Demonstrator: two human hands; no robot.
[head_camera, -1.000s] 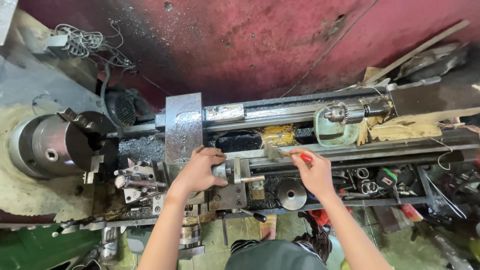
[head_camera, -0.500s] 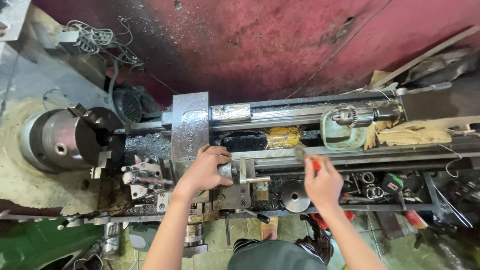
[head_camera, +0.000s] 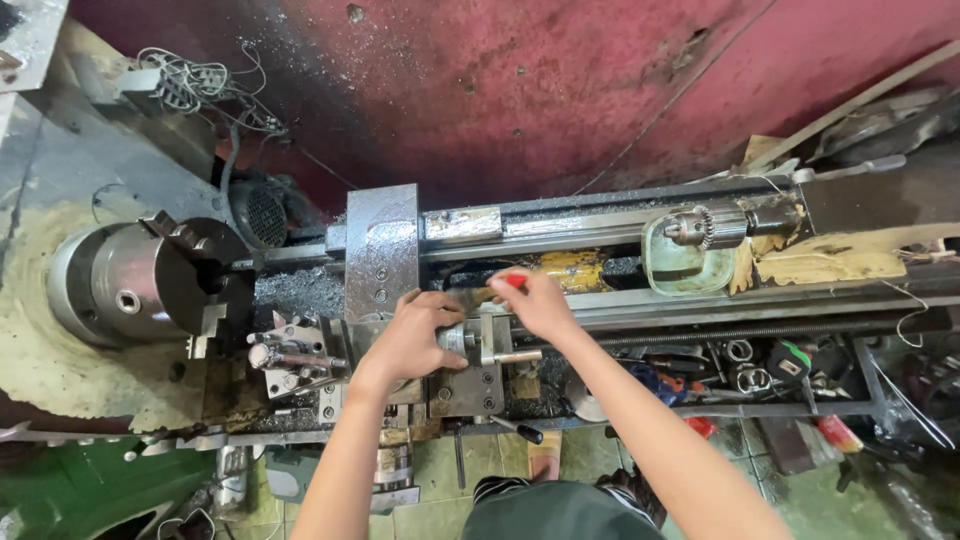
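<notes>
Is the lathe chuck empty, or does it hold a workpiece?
Empty: the lathe chuck shows only a bare centre hole and stepped jaws, nothing clamped.

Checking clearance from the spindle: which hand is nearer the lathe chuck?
Left. The left hand rests on the carriage just right of the chuck; the right hand is farther right, holding a red-handled brush.

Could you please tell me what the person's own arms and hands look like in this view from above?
Both forearms are bare, with no sleeves in view. The left hand and right hand wear no gloves, and no watch, ring or bracelet shows on either.
</notes>
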